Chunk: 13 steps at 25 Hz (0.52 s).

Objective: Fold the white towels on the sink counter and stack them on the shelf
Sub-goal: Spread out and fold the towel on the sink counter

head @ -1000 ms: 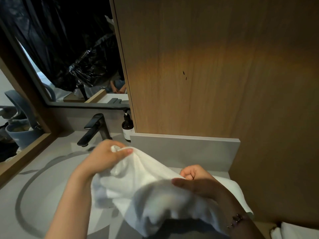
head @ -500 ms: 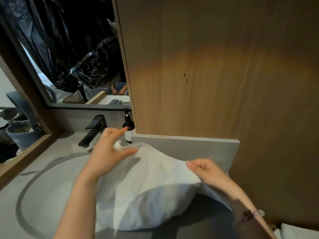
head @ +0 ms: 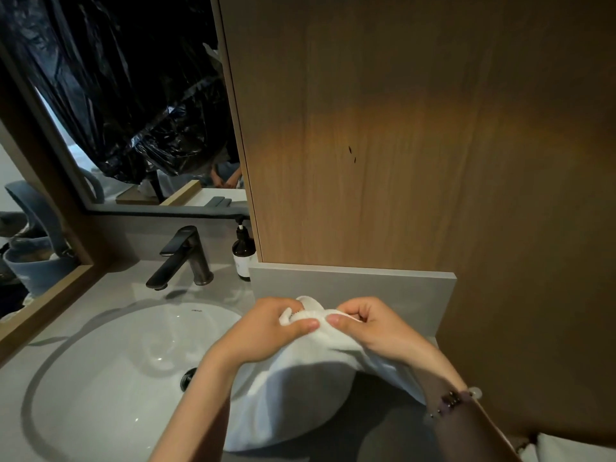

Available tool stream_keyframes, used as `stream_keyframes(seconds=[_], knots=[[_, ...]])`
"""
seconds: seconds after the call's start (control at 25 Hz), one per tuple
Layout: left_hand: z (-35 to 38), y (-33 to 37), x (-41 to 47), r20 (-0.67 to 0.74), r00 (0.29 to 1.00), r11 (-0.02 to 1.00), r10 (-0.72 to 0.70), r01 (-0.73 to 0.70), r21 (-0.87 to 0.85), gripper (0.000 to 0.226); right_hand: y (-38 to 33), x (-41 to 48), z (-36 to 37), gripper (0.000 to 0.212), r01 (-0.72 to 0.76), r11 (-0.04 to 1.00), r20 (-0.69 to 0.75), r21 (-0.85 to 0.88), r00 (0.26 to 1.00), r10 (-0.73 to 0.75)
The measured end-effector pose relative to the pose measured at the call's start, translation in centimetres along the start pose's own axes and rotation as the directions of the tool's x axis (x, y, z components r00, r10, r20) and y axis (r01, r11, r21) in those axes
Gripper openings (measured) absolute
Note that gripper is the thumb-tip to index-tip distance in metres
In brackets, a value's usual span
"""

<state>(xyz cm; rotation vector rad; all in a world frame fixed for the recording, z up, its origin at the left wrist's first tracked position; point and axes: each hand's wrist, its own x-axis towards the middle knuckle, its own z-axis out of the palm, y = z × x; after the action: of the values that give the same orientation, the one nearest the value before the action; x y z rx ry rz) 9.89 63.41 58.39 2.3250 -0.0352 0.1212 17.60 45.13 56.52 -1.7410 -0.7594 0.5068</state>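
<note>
The left hand (head: 266,331) and right hand (head: 370,328) both pinch the white towel (head: 300,395) by its bunched top edge near the table's (head: 110,288) right rear corner, and its uneven hanging end could sag into the basin (head: 133,361), spoiling the fold.

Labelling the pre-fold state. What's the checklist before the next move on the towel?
1. Left hand pinches the towel top edge: ok.
2. Right hand pinches the same edge, close beside the left: ok.
3. Corners matched: cannot tell, they are hidden under the fingers.
4. Towel clear of the sink: not ok, its lower part hangs over the sink's right side.
5. Faucet and bottle clear of the towel: ok, both stand behind it, apart.
6. Room on the shelf: cannot tell, it is not in view.
</note>
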Motion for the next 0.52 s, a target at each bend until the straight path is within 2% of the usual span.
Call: stream_keyframes(seconds=[0.08, 0.16, 0.32, 0.44, 0.52], knots=[[-0.7, 0.1, -0.4, -0.067, 0.997, 0.999, -0.031, 0.028, -0.039, 0.036, 0.3, -0.1, -0.2, 0.025, -0.035, 0.998, -0.003, -0.054, 0.999, 0.035], [-1.7, -0.3, -0.6, -0.148, 0.986, 0.992, -0.08, 0.064, -0.108, 0.039, 0.6, -0.3, -0.7, 0.035, -0.061, 0.994, -0.018, -0.088, 0.998, 0.059], [-3.7, -1.0, -1.0, -0.33, 0.922, 0.969, -0.202, 0.138, -0.207, 0.038, 1.6, -0.8, -1.8, 0.047, -0.08, 0.992, -0.086, -0.093, 0.994, 0.072], [-4.3, -1.7, -1.4, -0.355, 0.893, 0.947, -0.275, 0.188, -0.262, 0.038, 1.9, -1.0, -2.1, 0.044, -0.118, 0.983, -0.119, -0.139, 0.988, 0.102], [-4.4, -2.6, -1.5, -0.368, 0.879, 0.948, -0.303, 0.241, -0.206, 0.035, 2.1, -1.0, -2.0, 0.04, -0.125, 0.983, -0.14, -0.133, 0.984, 0.106]])
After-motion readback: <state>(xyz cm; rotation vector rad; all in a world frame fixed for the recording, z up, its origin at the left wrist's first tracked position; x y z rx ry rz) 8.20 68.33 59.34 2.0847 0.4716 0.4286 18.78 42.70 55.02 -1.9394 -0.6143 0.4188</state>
